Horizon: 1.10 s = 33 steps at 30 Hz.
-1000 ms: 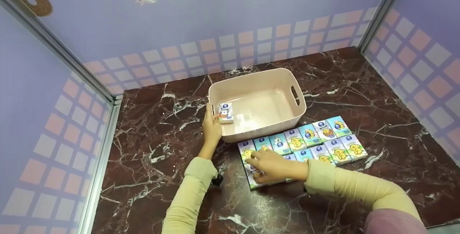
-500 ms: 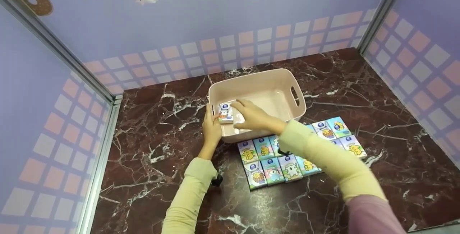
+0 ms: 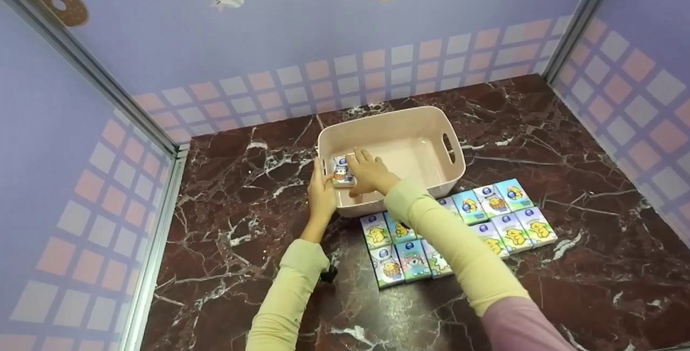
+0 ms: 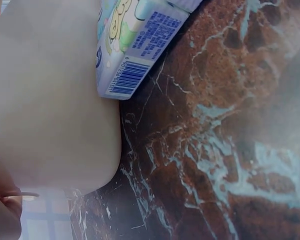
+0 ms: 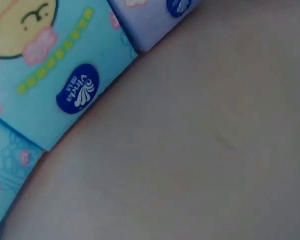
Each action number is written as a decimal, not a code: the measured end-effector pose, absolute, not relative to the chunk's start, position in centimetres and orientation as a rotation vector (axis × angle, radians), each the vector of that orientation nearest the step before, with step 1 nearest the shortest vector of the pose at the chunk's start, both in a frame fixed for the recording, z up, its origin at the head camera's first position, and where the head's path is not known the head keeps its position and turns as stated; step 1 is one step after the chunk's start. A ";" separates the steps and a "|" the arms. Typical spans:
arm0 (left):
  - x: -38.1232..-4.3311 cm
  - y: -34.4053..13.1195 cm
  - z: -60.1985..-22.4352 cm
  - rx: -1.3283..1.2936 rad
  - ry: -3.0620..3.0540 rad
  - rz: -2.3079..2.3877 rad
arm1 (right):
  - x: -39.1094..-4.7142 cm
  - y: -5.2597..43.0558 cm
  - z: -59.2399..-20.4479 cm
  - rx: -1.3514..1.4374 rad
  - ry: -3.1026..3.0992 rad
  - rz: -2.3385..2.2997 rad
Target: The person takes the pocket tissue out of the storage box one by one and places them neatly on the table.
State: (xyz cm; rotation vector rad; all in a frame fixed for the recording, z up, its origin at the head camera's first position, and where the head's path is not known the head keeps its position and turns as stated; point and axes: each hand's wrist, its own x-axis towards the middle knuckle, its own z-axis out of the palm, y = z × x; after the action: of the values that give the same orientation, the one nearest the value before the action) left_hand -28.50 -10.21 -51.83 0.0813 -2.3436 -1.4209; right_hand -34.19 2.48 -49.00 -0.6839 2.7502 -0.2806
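Note:
My left hand (image 3: 321, 192) grips the left end of a beige plastic bin (image 3: 385, 200), its thumb over the inside. A tissue pack (image 3: 341, 174) with a cartoon print lies in the bin against that end. My right hand (image 3: 371, 174) reaches into the bin right beside this pack, fingers and thumb around another tissue pack mostly hidden under the palm. In front of the bin, two rows of tissue packs (image 3: 412, 262) lie face up on the marble surface, partly covered by the right forearm. The right wrist view shows blue packs (image 5: 85, 55) close by.
The dark red marble surface (image 3: 232, 265) extends around the bin. Purple panels (image 3: 302, 27) with metal corner posts (image 3: 156, 130) enclose it at the back and sides. One pack (image 4: 132, 60) lies right against the bin's outer wall (image 4: 55, 115).
My right hand has left the tissue packs in front and moved up and left into the bin, beside the pack inside. The left hand has stayed at the bin's left end.

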 end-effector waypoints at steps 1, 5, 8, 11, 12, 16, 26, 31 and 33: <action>-28.5 -10.2 -51.8 0.074 -2.342 -1.410 | -34.3 2.3 -49.1 -0.680 2.753 -0.261; -28.3 -10.0 -51.9 0.050 -2.346 -1.421 | -34.4 1.9 -49.9 -0.676 2.757 -0.236; -28.1 -9.7 -51.9 0.038 -2.349 -1.435 | -34.3 1.7 -50.5 -0.676 2.743 -0.219; -28.2 -9.8 -51.8 0.039 -2.344 -1.406 | -34.3 1.6 -50.8 -0.680 2.731 -0.177; -28.2 -9.8 -51.8 0.041 -2.341 -1.395 | -34.3 1.6 -50.9 -0.681 2.730 -0.164; -28.2 -10.1 -51.8 0.049 -2.332 -1.374 | -34.4 1.4 -50.9 -0.697 2.734 -0.120; -28.1 -10.3 -51.6 0.066 -2.343 -1.417 | -34.2 1.2 -50.9 -0.749 2.779 -0.056; -28.1 -10.2 -51.7 0.053 -2.329 -1.412 | -34.0 1.2 -51.1 -0.755 2.753 -0.105; -28.1 -10.2 -51.7 0.048 -2.326 -1.403 | -33.9 1.1 -51.2 -0.768 2.740 -0.134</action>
State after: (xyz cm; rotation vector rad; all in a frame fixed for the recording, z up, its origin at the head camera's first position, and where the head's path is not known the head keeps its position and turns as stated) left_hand -28.05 -10.17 -51.73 0.0483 -2.3258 -1.4027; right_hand -33.94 1.14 -51.21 -0.7682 2.7395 -0.1340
